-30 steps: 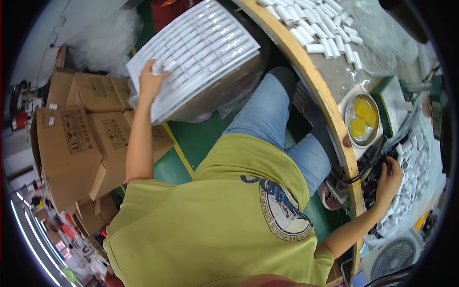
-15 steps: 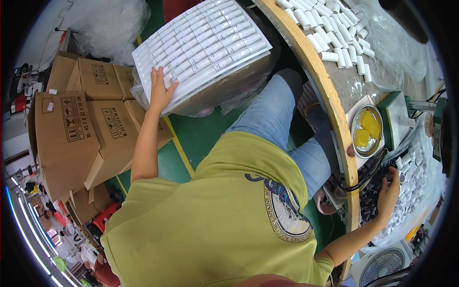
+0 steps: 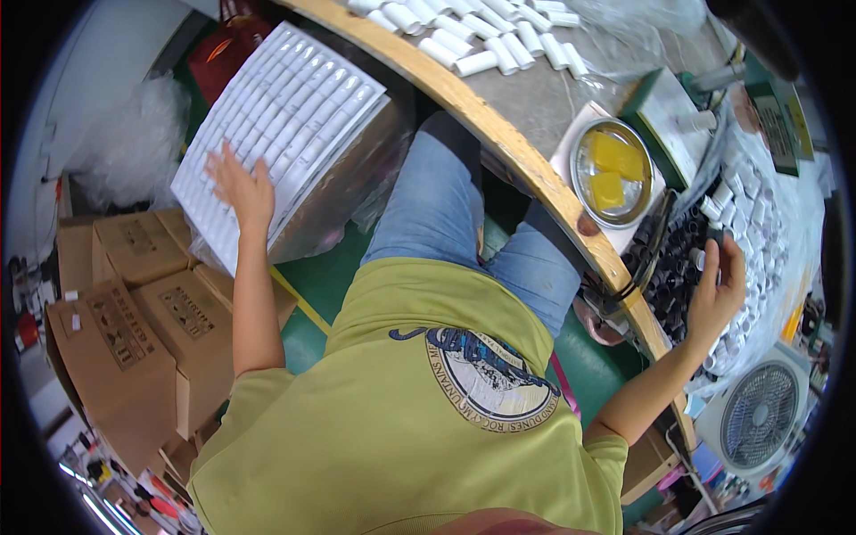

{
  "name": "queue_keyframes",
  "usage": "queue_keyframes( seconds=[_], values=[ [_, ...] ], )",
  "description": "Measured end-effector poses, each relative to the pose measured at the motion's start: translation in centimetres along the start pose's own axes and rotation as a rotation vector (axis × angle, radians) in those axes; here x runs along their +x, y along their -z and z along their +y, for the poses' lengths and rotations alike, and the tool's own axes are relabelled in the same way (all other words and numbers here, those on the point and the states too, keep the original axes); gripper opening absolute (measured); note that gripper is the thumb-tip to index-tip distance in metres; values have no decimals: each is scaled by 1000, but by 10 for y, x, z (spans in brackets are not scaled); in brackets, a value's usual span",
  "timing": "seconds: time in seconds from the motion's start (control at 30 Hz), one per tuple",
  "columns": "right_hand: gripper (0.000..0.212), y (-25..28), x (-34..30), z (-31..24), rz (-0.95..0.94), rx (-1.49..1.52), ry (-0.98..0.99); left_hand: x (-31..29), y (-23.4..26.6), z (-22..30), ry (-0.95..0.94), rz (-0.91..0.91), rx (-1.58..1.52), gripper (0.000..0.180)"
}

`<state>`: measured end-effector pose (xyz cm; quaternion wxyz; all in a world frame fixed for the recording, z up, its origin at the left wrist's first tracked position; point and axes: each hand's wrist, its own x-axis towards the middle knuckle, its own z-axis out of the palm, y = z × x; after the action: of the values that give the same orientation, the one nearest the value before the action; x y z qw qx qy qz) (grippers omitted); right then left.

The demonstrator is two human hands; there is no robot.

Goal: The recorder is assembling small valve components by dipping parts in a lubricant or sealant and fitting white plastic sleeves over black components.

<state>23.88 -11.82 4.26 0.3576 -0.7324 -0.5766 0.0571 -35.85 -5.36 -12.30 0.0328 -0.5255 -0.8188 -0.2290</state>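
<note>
My left hand lies with spread fingers over the near part of a white tray packed with rows of white tubes; some fingertips are blurred. At the right, my right hand is raised over loose parts, thumb and forefinger pinched on a small black cap. Below it lies a heap of black caps, beside a larger heap of small white caps on clear plastic. A round metal dish with yellow blocks stands left of the heaps.
Loose white tubes cover the far tabletop. A curved wooden edge runs between my legs and the table. A green-and-white bench device stands behind the dish. Cardboard boxes stack at left; a fan is near right.
The whole view has turned. My left hand has shifted farther onto the tray of tubes. My right hand has come up from the black caps and now pinches one.
</note>
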Motion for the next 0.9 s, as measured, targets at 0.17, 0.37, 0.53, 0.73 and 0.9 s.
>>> queue_keyframes(
  seconds=[0.17, 0.37, 0.53, 0.73, 0.9],
  values=[
    [14, -31, 4, -38, -19, -61, 300, 33, 17, 192, -648, -59, -607, 28],
    [12, -69, 0, -56, -72, -139, 316, 35, -2, 294, -929, -140, -170, 28],
    [12, -86, -4, -62, -95, -234, 339, 29, 9, 307, -907, -289, -247, 29],
    [14, -91, -1, -63, -124, -328, 419, -21, 25, 319, -705, -757, -1017, 29],
    [13, -88, -5, -68, 52, 525, 95, -41, 28, 342, -948, -551, -1046, 27]
  ],
)
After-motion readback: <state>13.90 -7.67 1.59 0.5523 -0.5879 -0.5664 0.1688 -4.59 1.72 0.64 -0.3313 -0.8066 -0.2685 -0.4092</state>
